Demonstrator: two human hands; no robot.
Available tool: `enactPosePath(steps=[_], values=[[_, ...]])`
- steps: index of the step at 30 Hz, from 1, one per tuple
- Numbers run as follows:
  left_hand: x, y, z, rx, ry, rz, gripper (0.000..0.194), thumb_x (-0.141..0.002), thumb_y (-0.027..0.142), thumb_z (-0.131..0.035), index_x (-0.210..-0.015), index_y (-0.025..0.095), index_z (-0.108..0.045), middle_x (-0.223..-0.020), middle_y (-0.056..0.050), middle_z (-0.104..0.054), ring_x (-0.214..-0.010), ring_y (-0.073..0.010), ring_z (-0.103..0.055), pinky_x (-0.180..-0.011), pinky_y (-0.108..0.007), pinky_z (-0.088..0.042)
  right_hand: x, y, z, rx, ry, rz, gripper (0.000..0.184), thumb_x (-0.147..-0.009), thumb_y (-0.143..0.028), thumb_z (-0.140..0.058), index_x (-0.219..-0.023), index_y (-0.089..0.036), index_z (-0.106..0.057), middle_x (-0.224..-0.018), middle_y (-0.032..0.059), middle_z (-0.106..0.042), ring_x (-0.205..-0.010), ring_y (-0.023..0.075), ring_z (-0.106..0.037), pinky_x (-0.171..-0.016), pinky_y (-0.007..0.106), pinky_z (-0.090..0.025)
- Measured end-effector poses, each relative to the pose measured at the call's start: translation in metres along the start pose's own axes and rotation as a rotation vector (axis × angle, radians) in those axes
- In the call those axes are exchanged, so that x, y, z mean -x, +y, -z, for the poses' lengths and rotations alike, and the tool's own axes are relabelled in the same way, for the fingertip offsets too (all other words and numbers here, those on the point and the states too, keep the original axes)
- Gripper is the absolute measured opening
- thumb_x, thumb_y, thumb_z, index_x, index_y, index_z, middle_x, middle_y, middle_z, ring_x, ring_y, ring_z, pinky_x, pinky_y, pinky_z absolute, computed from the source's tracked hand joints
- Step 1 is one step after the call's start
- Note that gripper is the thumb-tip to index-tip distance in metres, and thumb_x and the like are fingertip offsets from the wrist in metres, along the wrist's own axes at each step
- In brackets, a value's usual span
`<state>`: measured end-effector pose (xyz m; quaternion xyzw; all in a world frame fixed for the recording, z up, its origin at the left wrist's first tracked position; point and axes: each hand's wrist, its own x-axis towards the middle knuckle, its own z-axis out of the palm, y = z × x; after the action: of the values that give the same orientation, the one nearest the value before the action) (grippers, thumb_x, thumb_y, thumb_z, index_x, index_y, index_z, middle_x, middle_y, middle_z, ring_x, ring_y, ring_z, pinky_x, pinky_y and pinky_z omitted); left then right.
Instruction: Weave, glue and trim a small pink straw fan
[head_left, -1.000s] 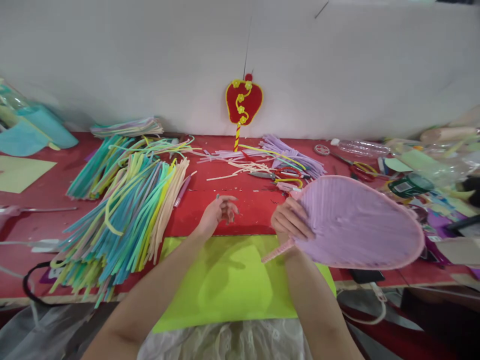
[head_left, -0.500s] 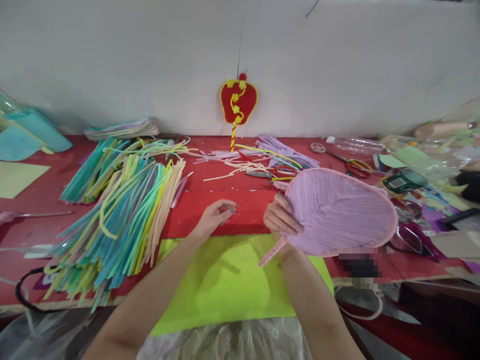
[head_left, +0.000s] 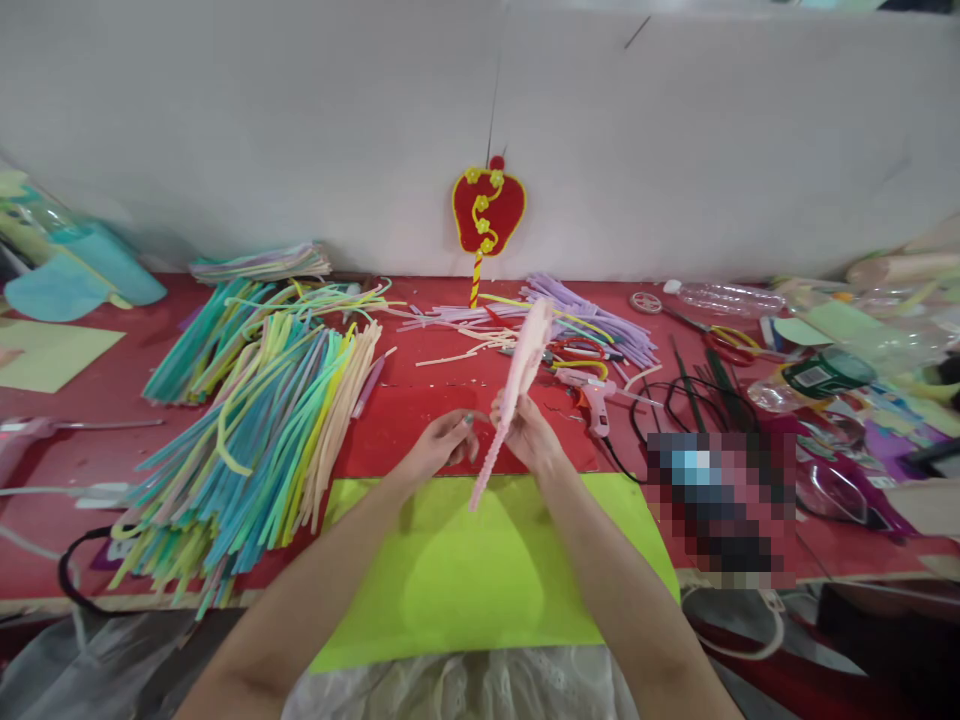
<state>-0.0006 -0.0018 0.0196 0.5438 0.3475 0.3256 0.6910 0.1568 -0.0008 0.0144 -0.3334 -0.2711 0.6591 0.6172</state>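
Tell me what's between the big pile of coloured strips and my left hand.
In the head view, a slim purple stick lies beside the strips, then red surface up to your left hand.

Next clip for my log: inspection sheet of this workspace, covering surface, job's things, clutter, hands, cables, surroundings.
Surface: red table, lime sheet at its near edge.
Job's things: pink fan, nearly edge-on, handle downward.
Clutter: stems heaped left; glue gun, scissors, bottle right.
Hands: right hand grips pink fan; left hand beside it, loosely curled, nothing visible inside.
Cables: black cable leaves glue gun.
Surroundings: grey wall, red fan upright before it.
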Motion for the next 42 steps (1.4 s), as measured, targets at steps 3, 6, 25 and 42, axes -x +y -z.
enactPosePath(steps=[3, 6, 25, 42], values=[[0.0, -0.002, 0.0, 0.028, 0.038, 0.005, 0.046, -0.069, 0.058, -0.056, -0.083, 0.015, -0.051, -0.047, 0.008, -0.039, -0.037, -0.0029, -0.029, -0.037, -0.017, -0.02, 0.001, 0.009, -0.002, -0.072, 0.012, -0.029, 0.027, -0.057, -0.036, -0.076, -0.076, -0.023, -0.061, -0.078, -0.0022, -0.067, -0.067, 0.0111, -0.061, -0.064, 0.021, -0.051], [0.003, -0.002, 0.0, 0.005, 0.049, 0.055, 0.045, -0.07, 0.059, -0.054, -0.07, 0.015, -0.047, -0.048, 0.007, -0.038, -0.038, -0.0032, -0.031, -0.038, -0.018, -0.022, 0.002, 0.011, -0.004, -0.045, 0.024, -0.017, 0.03, -0.057, -0.031, -0.076, -0.083, -0.022, -0.064, -0.086, -0.0016, -0.069, -0.071, 0.0115, -0.063, -0.065, 0.019, -0.051], [-0.009, -0.006, 0.027, 0.367, 0.308, -0.18, 0.028, -0.069, 0.034, -0.066, -0.061, 0.015, -0.048, -0.058, 0.003, -0.045, -0.057, -0.0069, -0.046, -0.061, -0.021, -0.041, -0.008, 0.003, 0.004, 0.002, 0.163, 0.113, 0.038, -0.06, -0.019, -0.074, -0.097, -0.02, -0.064, -0.103, 0.0013, -0.068, -0.096, 0.0157, -0.063, -0.084, 0.023, -0.051], [-0.007, 0.003, 0.02, -0.299, 0.336, -0.149, 0.034, -0.072, 0.048, -0.056, -0.067, 0.015, -0.056, -0.066, -0.002, -0.062, -0.068, -0.0139, -0.056, -0.069, -0.024, -0.042, -0.002, 0.005, -0.003, 0.332, 0.125, 0.19, 0.043, -0.055, -0.027, -0.077, -0.096, -0.017, -0.066, -0.104, 0.005, -0.067, -0.101, 0.0238, -0.06, -0.095, 0.043, -0.043]])
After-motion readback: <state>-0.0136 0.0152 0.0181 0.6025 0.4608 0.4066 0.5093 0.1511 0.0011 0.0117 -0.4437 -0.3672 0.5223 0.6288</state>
